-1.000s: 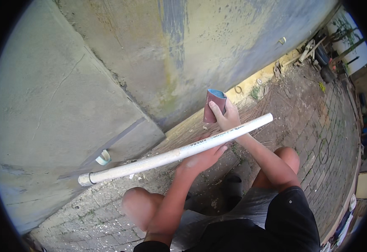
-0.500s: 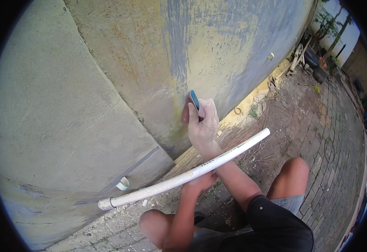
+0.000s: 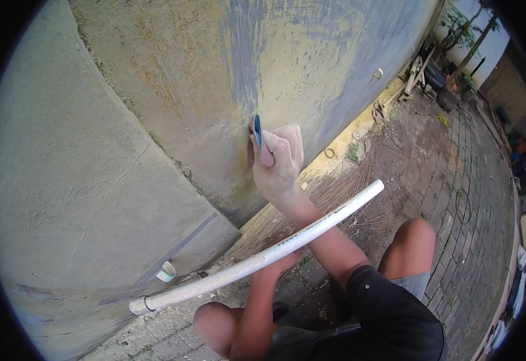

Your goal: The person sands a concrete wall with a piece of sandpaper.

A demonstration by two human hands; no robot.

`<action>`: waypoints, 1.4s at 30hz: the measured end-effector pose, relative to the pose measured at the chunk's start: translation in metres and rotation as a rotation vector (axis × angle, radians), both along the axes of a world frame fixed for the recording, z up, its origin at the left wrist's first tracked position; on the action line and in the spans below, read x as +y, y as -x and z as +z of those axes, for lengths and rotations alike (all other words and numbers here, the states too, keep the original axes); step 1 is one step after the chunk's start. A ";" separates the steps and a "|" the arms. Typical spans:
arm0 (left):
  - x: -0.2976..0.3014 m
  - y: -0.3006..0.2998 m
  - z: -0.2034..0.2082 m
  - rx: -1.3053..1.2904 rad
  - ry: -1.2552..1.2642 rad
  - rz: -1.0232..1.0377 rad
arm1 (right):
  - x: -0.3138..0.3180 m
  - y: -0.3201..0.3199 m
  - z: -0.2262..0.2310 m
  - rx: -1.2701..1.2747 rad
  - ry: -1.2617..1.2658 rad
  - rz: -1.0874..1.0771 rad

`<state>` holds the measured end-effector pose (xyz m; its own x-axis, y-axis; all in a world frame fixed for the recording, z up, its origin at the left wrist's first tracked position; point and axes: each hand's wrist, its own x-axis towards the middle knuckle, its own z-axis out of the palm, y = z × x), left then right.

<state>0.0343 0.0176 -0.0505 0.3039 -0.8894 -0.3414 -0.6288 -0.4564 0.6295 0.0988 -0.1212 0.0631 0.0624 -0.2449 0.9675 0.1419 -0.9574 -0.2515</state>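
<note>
My right hand (image 3: 279, 157) is closed on a folded piece of sandpaper (image 3: 257, 129), teal on one face and reddish-pink on the other. It is held against the wall (image 3: 311, 66), which carries patchy yellowish and blue-grey paint. A long white plastic pipe (image 3: 257, 259) crosses in front of both my arms, and my right forearm passes beneath it. My left hand (image 3: 287, 260) is low, right by the pipe's middle. The pipe covers much of that hand, so whether its fingers grip anything cannot be made out.
A grey plastered section (image 3: 82, 162) stands at left, with a short white pipe stub (image 3: 166, 272) low on it. Thin brown sticks (image 3: 350, 189) lie along the wall's foot. Paving bricks (image 3: 449, 240) extend right, towards wood scraps (image 3: 416, 75) and a dark tyre (image 3: 434, 77).
My right hand and the sandpaper have shifted slightly up and left in the picture, and the hand's angle has turned. The whole view has also moved a little.
</note>
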 end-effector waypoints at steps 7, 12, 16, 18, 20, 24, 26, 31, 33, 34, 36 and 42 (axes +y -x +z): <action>-0.002 -0.002 -0.006 0.053 -0.102 -0.018 | -0.003 0.008 -0.051 -0.011 0.100 0.001; 0.001 0.003 0.003 0.026 -0.058 0.006 | -0.002 -0.002 0.006 0.034 0.136 0.019; 0.004 0.002 -0.010 -0.028 0.058 -0.036 | 0.002 -0.011 -0.025 -0.131 0.087 0.016; 0.003 -0.001 -0.012 -0.015 0.013 -0.078 | 0.005 -0.005 -0.050 -0.092 0.038 0.006; 0.005 -0.003 -0.014 0.009 -0.008 0.011 | 0.004 -0.002 -0.057 -0.035 -0.007 0.008; 0.008 -0.001 -0.003 0.050 0.151 0.057 | 0.001 -0.017 0.030 -0.174 0.054 -0.010; 0.006 -0.001 0.023 0.069 0.097 0.058 | -0.003 -0.019 0.031 -0.249 0.079 -0.024; 0.005 -0.011 0.039 0.082 -0.234 -0.026 | 0.013 -0.008 -0.065 -0.096 0.023 -0.002; 0.011 -0.011 0.034 0.061 -0.302 -0.011 | 0.016 -0.010 -0.036 -0.095 0.039 -0.024; 0.013 -0.008 0.020 0.070 -0.157 -0.022 | 0.011 -0.012 0.003 -0.101 0.093 -0.038; 0.012 -0.009 0.025 0.105 0.162 0.075 | 0.006 -0.021 0.039 -0.145 0.110 -0.038; 0.013 -0.008 0.013 -0.066 0.007 0.071 | -0.001 -0.011 -0.058 -0.108 0.027 -0.054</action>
<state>0.0418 0.0307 -0.0376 0.3881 -0.8669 -0.3129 -0.6347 -0.4976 0.5913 0.1103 -0.1227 0.0051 -0.0554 -0.2192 0.9741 0.1148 -0.9705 -0.2119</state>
